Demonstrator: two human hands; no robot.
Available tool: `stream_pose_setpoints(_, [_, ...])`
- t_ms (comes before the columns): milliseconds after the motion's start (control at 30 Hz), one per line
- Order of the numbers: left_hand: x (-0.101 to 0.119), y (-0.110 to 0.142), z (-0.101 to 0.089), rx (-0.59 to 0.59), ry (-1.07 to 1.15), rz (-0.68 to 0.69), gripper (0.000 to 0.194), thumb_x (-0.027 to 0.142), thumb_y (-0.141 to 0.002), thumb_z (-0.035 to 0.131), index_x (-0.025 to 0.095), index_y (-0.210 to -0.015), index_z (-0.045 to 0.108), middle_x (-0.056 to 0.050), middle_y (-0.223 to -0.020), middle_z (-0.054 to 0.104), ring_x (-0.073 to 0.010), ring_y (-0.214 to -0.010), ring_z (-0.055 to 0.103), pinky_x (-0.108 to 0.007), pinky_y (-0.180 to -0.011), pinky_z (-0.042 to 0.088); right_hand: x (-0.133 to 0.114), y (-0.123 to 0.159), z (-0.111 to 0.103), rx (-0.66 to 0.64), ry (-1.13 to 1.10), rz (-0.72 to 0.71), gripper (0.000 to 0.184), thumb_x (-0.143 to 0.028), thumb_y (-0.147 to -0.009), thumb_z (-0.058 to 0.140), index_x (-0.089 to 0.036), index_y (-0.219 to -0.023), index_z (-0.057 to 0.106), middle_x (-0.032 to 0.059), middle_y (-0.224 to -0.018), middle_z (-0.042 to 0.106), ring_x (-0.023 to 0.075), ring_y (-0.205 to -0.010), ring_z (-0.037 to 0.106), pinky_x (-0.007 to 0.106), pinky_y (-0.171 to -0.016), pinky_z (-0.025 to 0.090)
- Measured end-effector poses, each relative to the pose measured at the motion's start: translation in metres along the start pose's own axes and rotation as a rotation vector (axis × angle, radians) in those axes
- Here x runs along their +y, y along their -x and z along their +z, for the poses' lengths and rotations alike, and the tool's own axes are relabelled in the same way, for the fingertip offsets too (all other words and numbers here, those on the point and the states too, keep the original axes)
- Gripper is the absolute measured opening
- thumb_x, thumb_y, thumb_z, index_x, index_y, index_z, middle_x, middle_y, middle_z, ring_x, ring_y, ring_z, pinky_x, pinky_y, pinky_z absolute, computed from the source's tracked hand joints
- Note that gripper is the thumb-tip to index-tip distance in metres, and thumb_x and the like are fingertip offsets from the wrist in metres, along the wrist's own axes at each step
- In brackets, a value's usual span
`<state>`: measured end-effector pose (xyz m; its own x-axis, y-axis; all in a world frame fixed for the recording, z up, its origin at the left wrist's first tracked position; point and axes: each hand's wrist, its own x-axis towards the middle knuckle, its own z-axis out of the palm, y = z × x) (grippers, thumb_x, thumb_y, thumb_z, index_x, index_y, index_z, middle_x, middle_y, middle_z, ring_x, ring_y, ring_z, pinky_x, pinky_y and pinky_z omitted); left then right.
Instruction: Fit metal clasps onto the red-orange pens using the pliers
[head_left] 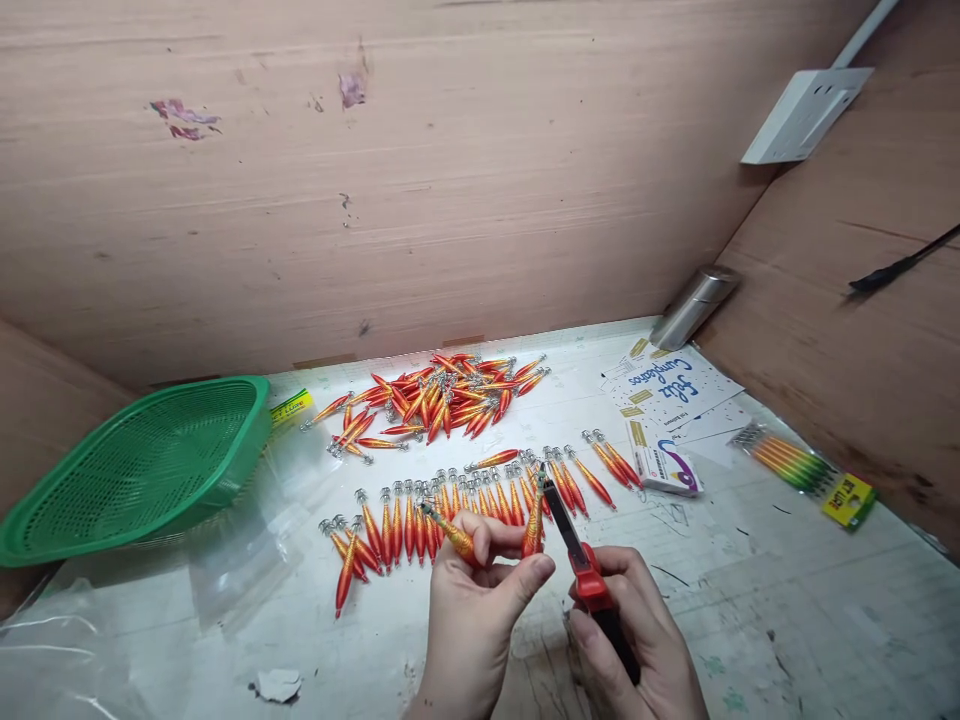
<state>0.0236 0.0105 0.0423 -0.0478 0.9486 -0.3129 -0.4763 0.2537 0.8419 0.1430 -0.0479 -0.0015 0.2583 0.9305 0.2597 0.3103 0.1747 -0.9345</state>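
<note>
My left hand (480, 610) is closed on two red-and-gold squid jigs. One squid jig (532, 525) stands upright past my thumb, while the other squid jig (454, 535) tilts to the upper left between the fingers. In my right hand (637, 630) is a red-and-black hand tool (589, 580) with a long, dark, straight front part; its exact kind is unclear. The tool's tip is close to the hook end of the upright jig; I cannot tell if they touch. Behind both hands, a row of squid jigs (409, 525) lies with hook ends pointing away.
Farther back is a pile of squid jigs (450, 395). At left sit a green basket (255, 420) and clear plastic bags (240, 550). On the right are a small white box (667, 470), printed cards (667, 385), packaged lures (795, 465) and a metal flask (697, 305).
</note>
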Motion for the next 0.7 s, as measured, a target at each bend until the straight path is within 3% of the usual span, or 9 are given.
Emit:
stream_pose_setpoints(167, [-0.0013, -0.0044, -0.0072, -0.023, -0.053, 0.000, 0.053, 0.016, -0.055, 0.091, 0.021, -0.066, 0.040, 0.006, -0.071, 0.063, -0.0100, -0.069, 0.060, -0.019, -0.064, 0.051, 0.0016, 0.0003, 0.0009, -0.032, -0.007, 0.017, 0.024, -0.041, -0.098, 0.051, -0.024, -0.084, 0.060, 0.0040, -0.091, 0.053, 0.0187, -0.080, 0.056, 0.027, -0.069, 0.046])
stream_pose_setpoints(700, [-0.0014, -0.0043, -0.0116, -0.066, -0.116, 0.054, 0.048, 0.018, -0.063, 0.088, 0.021, -0.065, 0.040, 0.005, -0.071, 0.065, -0.0105, -0.067, 0.061, -0.020, -0.064, 0.052, -0.0072, -0.0056, 0.0020, -0.054, -0.010, -0.065, 0.011, -0.029, -0.097, 0.051, -0.025, -0.090, 0.059, 0.0032, -0.094, 0.054, 0.0171, -0.081, 0.055, 0.026, -0.070, 0.045])
